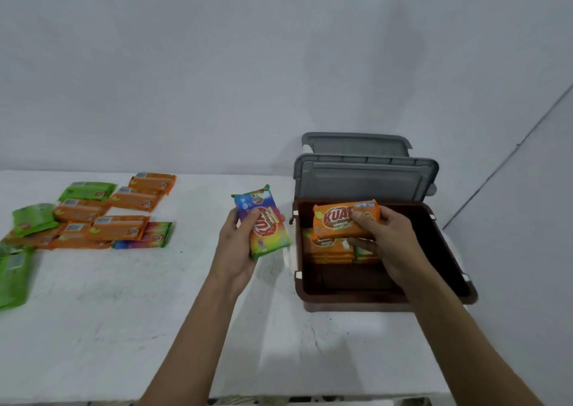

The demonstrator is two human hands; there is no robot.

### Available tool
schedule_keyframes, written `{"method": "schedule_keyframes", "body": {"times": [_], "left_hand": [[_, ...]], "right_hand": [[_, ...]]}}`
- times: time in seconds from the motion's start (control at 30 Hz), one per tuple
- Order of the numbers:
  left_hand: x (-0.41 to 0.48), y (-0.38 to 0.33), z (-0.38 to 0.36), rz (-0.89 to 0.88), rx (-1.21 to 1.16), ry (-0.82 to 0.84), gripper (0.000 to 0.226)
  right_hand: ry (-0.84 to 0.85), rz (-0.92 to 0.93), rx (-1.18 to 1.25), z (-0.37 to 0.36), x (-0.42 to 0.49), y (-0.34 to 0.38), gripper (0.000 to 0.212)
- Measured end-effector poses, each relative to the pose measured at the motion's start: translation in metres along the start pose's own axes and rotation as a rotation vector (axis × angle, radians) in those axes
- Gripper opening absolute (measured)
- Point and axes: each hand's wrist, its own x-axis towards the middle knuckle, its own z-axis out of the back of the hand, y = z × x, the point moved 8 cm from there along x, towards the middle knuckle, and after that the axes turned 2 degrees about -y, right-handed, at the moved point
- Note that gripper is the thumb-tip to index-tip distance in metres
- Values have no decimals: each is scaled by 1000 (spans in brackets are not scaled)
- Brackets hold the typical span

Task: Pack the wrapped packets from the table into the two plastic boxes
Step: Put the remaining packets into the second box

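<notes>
My right hand (390,244) grips an orange packet (338,219) over the open brown box (356,294), thumb on top and fingers beneath. Inside the box lie stacked orange packets (328,249) with a green one (364,252) beside them. My left hand (235,250) holds a rainbow-coloured packet (266,235) just left of the box, above the table. The box's grey lid (366,179) stands open behind it. A second grey lid (356,143) rises further back; its box is hidden.
Loose packets lie on the white table (155,312) at the left: several orange ones (117,229), green ones (86,190) and a rainbow one (148,235). More green packets (14,275) sit at the far left edge. A grey wall stands behind.
</notes>
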Motion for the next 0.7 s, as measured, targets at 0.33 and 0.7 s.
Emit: {"method": "schedule_keyframes", "body": {"times": [0.33, 0.7], "left_hand": [[6, 41, -15, 72, 63, -121, 35], [8, 38, -10, 68, 136, -179, 35]], "right_hand": [[58, -169, -125, -15, 48, -46, 16], [-37, 163, -1192, -15, 46, -19, 49]]}}
